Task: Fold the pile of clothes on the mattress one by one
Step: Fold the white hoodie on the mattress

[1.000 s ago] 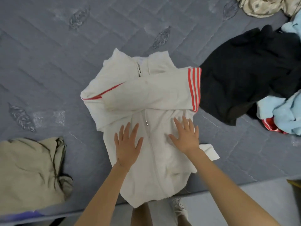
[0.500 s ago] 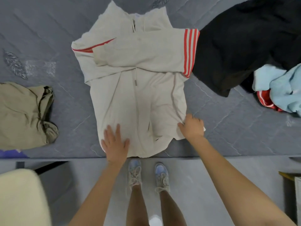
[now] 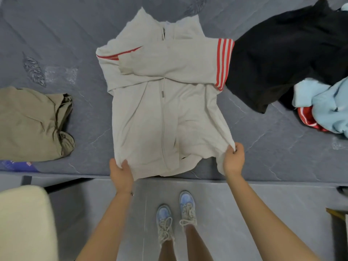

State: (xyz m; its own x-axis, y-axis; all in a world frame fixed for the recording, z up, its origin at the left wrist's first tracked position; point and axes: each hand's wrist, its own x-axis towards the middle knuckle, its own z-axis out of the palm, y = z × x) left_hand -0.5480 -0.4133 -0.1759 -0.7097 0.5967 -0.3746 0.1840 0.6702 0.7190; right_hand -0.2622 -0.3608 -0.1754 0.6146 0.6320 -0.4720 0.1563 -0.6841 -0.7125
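- Head view: white jacket (image 3: 162, 119) lies mid-mattress (image 3: 263, 147); left hand (image 3: 120, 172) at 7 o'clock and right hand (image 3: 233, 161) at 5 o'clock each pinch a hem corner.
- Lifting unevenly could spill the crossed sleeves (image 3: 169, 61), or drag the black garment (image 3: 282, 53) lying against the striped cuff (image 3: 224, 63) at 2 o'clock.
- No basket or box shows.
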